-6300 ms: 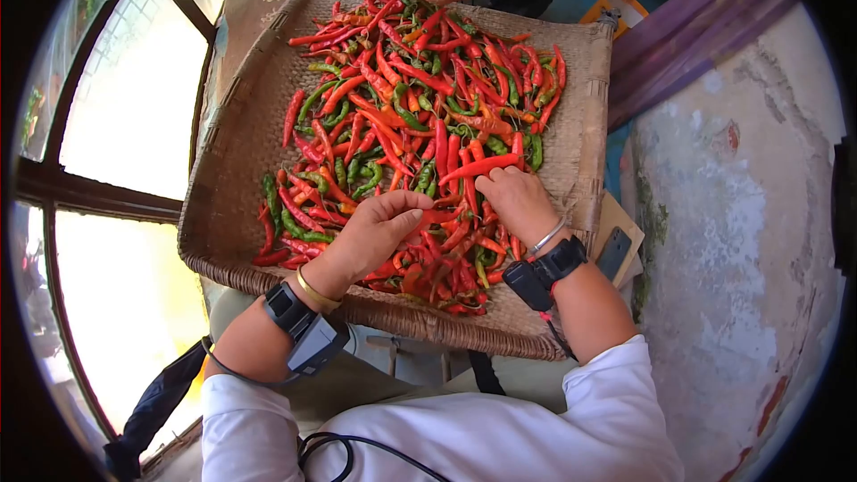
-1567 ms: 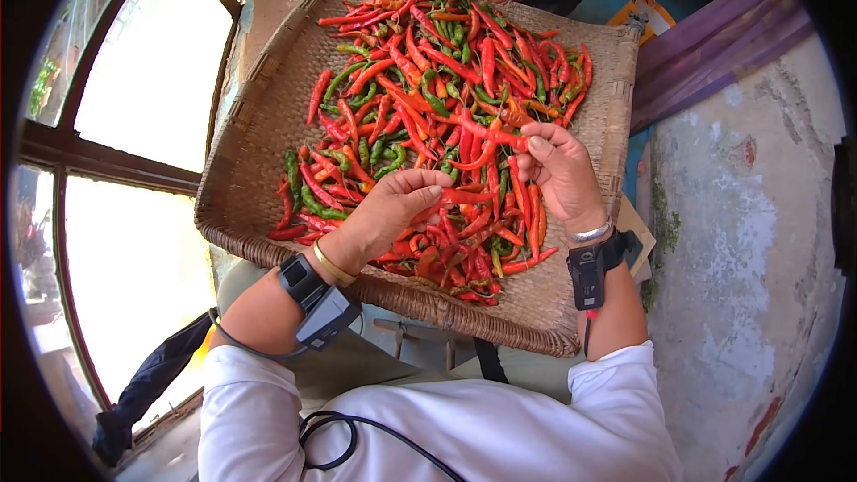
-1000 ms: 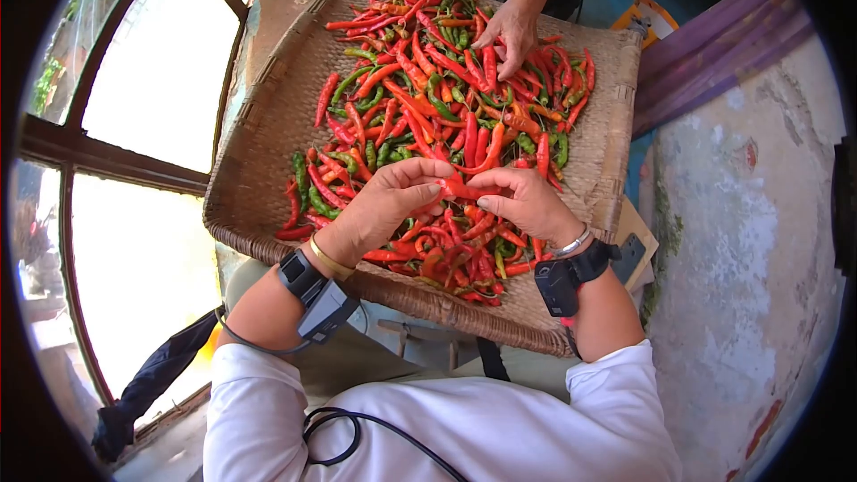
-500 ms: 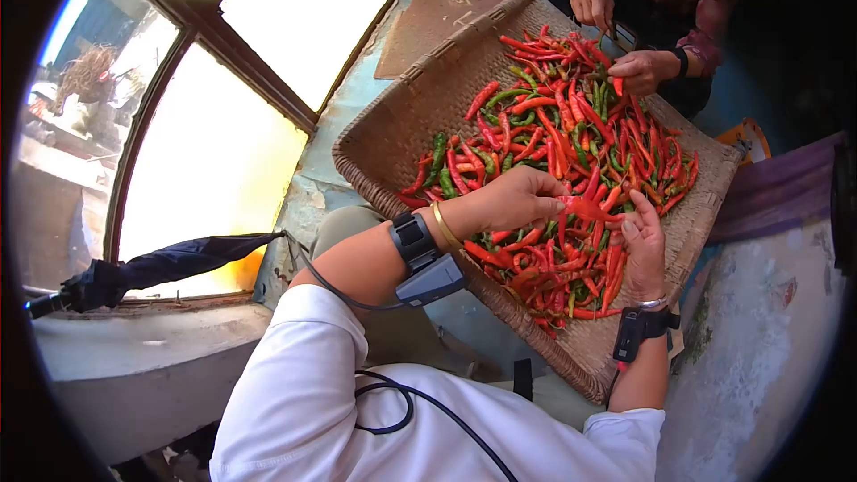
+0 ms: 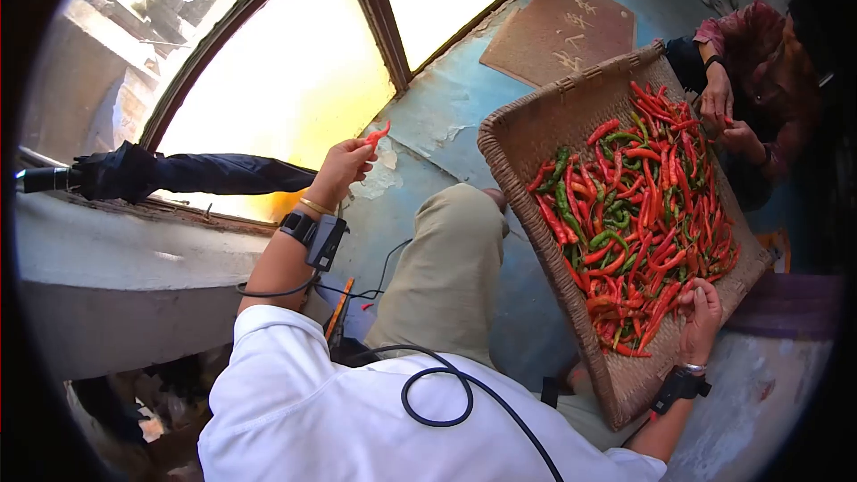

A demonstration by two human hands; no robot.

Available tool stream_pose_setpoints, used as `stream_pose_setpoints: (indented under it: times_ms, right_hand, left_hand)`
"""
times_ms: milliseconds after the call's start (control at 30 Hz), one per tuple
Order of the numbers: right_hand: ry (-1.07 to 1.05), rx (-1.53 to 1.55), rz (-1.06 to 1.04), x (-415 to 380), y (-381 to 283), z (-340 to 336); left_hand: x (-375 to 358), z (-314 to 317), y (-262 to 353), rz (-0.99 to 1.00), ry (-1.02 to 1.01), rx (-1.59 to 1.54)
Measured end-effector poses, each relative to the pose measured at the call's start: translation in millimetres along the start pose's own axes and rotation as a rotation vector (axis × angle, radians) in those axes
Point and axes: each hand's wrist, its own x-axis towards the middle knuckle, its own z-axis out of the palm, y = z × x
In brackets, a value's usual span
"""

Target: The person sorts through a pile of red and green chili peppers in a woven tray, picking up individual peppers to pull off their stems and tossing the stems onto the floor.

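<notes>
My left hand [image 5: 344,165] is raised on the left side, away from the basket and near the window. Its fingertips pinch a red chili pepper [image 5: 378,133], whose curved tip points up and to the right. Red and green chili peppers [image 5: 643,223] lie heaped in a woven basket [image 5: 527,187] to my right. At the basket's near right side is my right hand [image 5: 703,314], its thumb and fingers drawn together beside the heap. Whatever may be between those fingers is too small to make out.
Across the basket another person's hands [image 5: 728,120] are held close together at its far edge. A folded dark umbrella [image 5: 223,173] rests along the window ledge. A brown board with writing [image 5: 562,27] lies beyond the basket. My bent knee [image 5: 460,223] sits left of the basket.
My left hand has swung left from above the basket, carrying the red chili pepper. My right hand has let go of that pepper and stays by the basket. The view has turned left.
</notes>
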Motion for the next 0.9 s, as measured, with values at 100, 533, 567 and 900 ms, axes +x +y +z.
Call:
stream_pose_setpoints:
  times_ms: [100, 533, 567, 900]
  right_hand:
    - [-0.081, -0.136, 0.04, -7.3, -6.9, 17.2]
    - [-0.28, -0.268, 0.069, -24.6, -10.4, 109.3]
    - [-0.281, -0.277, 0.074, -26.0, -9.9, 109.0]
    - [-0.31, -0.245, 0.193, -45.8, -6.8, 127.7]
  left_hand:
    - [-5.4, -63.9, -57.8, -0.093, 0.105, 0.055]
    - [-25.4, -169.4, -52.7, 0.273, 0.387, 0.773]
    - [-22.2, -169.6, -52.2, 0.259, 0.378, 0.717]
    - [-3.8, -116.5, -106.7, 0.042, 0.144, 0.543]
